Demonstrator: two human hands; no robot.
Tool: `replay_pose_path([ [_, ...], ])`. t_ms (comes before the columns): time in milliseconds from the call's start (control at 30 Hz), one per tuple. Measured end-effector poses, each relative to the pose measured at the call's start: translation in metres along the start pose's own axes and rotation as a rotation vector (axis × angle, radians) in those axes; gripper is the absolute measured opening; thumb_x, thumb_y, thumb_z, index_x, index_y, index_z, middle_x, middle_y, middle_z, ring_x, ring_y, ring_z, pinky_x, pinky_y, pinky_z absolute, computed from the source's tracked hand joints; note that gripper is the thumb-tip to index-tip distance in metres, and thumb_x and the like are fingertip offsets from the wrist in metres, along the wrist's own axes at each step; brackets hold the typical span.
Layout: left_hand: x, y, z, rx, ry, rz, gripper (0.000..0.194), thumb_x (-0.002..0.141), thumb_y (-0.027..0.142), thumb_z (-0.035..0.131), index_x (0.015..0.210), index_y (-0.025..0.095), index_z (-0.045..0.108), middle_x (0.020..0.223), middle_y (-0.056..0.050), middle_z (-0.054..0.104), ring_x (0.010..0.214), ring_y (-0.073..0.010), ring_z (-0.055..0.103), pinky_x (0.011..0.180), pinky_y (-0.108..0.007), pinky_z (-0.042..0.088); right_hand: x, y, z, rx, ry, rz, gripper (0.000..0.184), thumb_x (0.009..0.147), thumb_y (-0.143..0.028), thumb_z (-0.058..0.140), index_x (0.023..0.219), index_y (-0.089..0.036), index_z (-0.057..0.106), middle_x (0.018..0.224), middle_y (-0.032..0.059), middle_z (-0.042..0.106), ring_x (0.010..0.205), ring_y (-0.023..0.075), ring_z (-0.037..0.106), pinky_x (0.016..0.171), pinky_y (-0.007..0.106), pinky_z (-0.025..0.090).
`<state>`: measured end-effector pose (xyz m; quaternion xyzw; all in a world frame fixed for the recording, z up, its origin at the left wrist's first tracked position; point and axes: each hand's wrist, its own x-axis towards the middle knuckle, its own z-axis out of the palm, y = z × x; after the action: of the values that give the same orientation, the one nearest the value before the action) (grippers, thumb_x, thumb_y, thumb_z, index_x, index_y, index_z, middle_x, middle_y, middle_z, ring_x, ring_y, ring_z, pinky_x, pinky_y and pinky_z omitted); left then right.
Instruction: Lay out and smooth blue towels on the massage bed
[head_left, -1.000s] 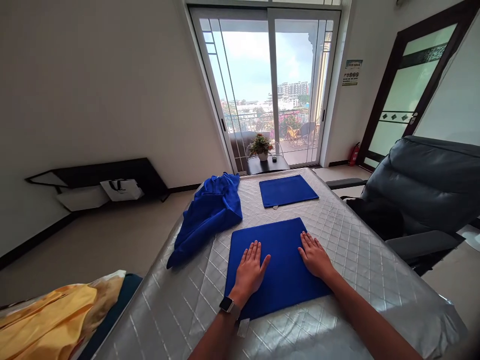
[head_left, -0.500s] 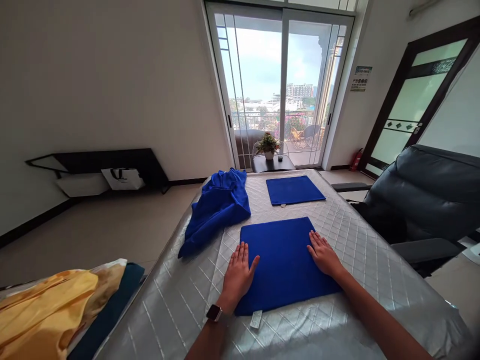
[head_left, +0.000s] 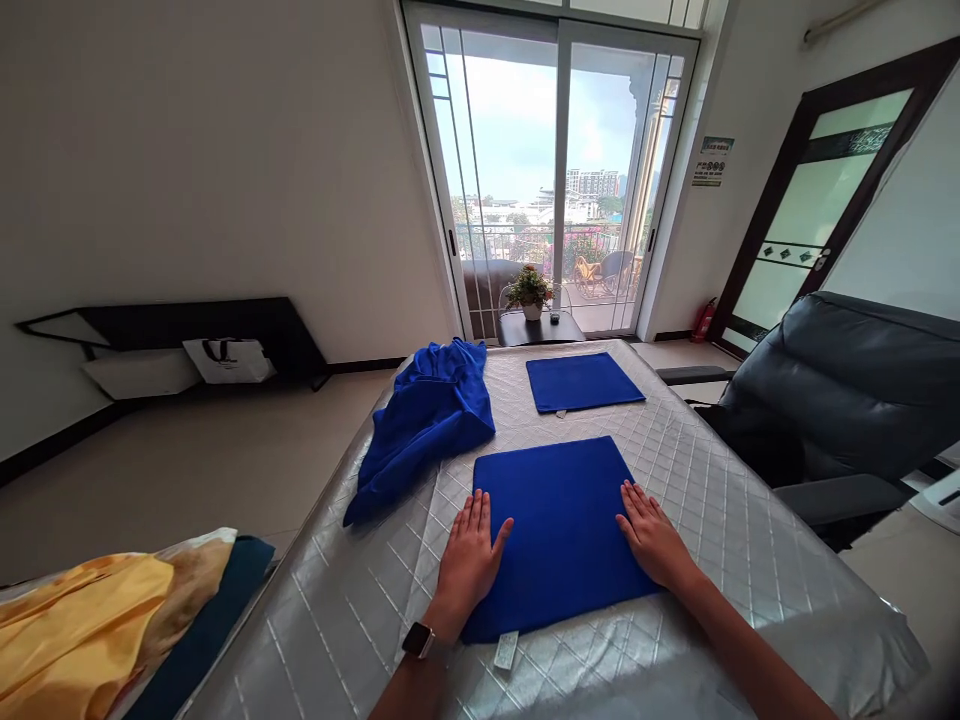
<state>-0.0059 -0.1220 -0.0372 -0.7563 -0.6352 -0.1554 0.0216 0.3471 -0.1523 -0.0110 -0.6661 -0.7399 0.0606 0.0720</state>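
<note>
Royal-blue folded cloth (head_left: pixel 559 540), matching blue far cloth (head_left: pixel 585 382), blue crumpled cloth (head_left: pixel 431 425), silver mattress (head_left: pixel 360 600) with diamond quilting, yellow fabric (head_left: pixel 82 620), black armchair (head_left: pixel 862 390), dark-brown door frame (head_left: pixel 772 180), white wall (head_left: pixel 225 150)

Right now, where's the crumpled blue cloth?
In the head view, the crumpled cloth lies on the silver cover, left of the farther flat cloth and beyond the left hand.

One left hand (head_left: pixel 468 560) and one right hand (head_left: pixel 654 535) make two, with one smartwatch (head_left: pixel 418 640). The near flat blue cloth (head_left: pixel 555 535) and the far flat blue cloth (head_left: pixel 585 382) also make two, as do the white tags (head_left: pixel 506 651). There is one crumpled blue cloth (head_left: pixel 435 415), one quilted mattress cover (head_left: pixel 735 540), one potted plant (head_left: pixel 530 292), one black leather armchair (head_left: pixel 862 385), one fire extinguisher (head_left: pixel 703 322) and one white bag with black handles (head_left: pixel 236 370).
</note>
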Motion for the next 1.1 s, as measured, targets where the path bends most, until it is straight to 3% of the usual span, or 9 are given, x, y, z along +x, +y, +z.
replay_pose_path([
  [200,0.003,0.001,-0.016,0.057,-0.010,0.009,0.084,0.102,0.067,0.021,0.157,0.006,0.037,0.164,-0.020,0.035,0.153,-0.0311,0.033,0.125,-0.051,0.030,0.001,-0.002,-0.001,0.021,0.013,-0.003,0.066,0.108,-0.044,0.021,0.163,-0.009,0.024,0.170,0.0074,0.018,0.158,0.0206,0.014,0.129,0.043,0.016],
  [300,0.001,0.021,-0.026,0.056,0.013,0.050,0.081,0.103,0.065,0.024,0.159,0.008,0.035,0.165,-0.019,0.035,0.154,-0.0310,0.032,0.125,-0.052,0.032,0.001,-0.004,-0.003,0.044,0.013,0.000,0.066,0.108,-0.044,0.019,0.163,-0.009,0.023,0.170,0.0077,0.018,0.158,0.0209,0.015,0.128,0.044,0.017],
  [400,-0.002,0.070,-0.030,0.004,-0.031,0.202,0.072,0.104,0.060,0.026,0.160,0.015,0.033,0.165,-0.014,0.037,0.153,-0.0274,0.034,0.124,-0.049,0.036,0.001,-0.004,-0.004,0.058,0.010,-0.001,0.065,0.108,-0.044,0.019,0.163,-0.010,0.024,0.169,0.0081,0.018,0.158,0.0213,0.014,0.128,0.044,0.017],
  [533,0.000,0.158,-0.024,-0.085,-0.094,0.455,0.067,0.106,0.055,0.025,0.161,0.016,0.032,0.166,-0.011,0.033,0.154,-0.0242,0.030,0.125,-0.046,0.034,0.000,-0.004,-0.005,0.046,0.022,-0.010,0.064,0.107,-0.042,0.024,0.163,-0.011,0.027,0.169,0.0096,0.020,0.158,0.0221,0.015,0.128,0.045,0.018],
  [633,0.006,0.203,-0.015,-0.131,-0.104,0.440,0.066,0.107,0.051,0.023,0.160,0.013,0.032,0.166,-0.012,0.033,0.156,-0.0235,0.027,0.127,-0.046,0.031,-0.001,-0.004,-0.006,0.014,0.014,-0.032,0.061,0.106,-0.035,0.025,0.162,-0.012,0.029,0.169,0.0087,0.019,0.158,0.0219,0.015,0.128,0.044,0.018],
  [700,0.009,0.214,-0.010,-0.144,-0.124,0.400,0.068,0.107,0.052,0.022,0.160,0.011,0.033,0.166,-0.013,0.033,0.156,-0.0235,0.027,0.127,-0.046,0.030,-0.002,-0.004,-0.006,-0.002,0.006,-0.039,0.060,0.105,-0.032,0.024,0.162,-0.012,0.030,0.170,0.0082,0.018,0.158,0.0216,0.014,0.128,0.043,0.017],
  [767,0.009,0.210,-0.008,-0.141,-0.143,0.383,0.069,0.107,0.054,0.021,0.160,0.010,0.033,0.166,-0.013,0.033,0.156,-0.0236,0.027,0.128,-0.046,0.029,-0.002,-0.004,-0.007,-0.004,0.008,-0.033,0.061,0.105,-0.033,0.024,0.162,-0.012,0.029,0.170,0.0085,0.018,0.158,0.0215,0.014,0.128,0.043,0.017],
  [867,0.005,0.187,-0.009,-0.107,-0.156,0.362,0.072,0.106,0.057,0.021,0.160,0.012,0.032,0.167,-0.012,0.032,0.156,-0.0240,0.027,0.127,-0.047,0.030,-0.001,-0.004,-0.005,0.021,0.020,-0.015,0.062,0.106,-0.035,0.026,0.162,-0.010,0.027,0.169,0.0093,0.019,0.158,0.0218,0.015,0.128,0.044,0.017],
  [1100,-0.017,0.095,-0.017,0.000,-0.142,0.198,0.071,0.104,0.061,0.025,0.162,0.020,0.026,0.167,-0.009,0.031,0.156,-0.0259,0.027,0.126,-0.051,0.031,0.001,-0.004,-0.004,0.074,0.003,0.006,0.065,0.107,-0.042,0.020,0.163,-0.010,0.024,0.169,0.0061,0.018,0.158,0.0214,0.013,0.129,0.043,0.014],
])
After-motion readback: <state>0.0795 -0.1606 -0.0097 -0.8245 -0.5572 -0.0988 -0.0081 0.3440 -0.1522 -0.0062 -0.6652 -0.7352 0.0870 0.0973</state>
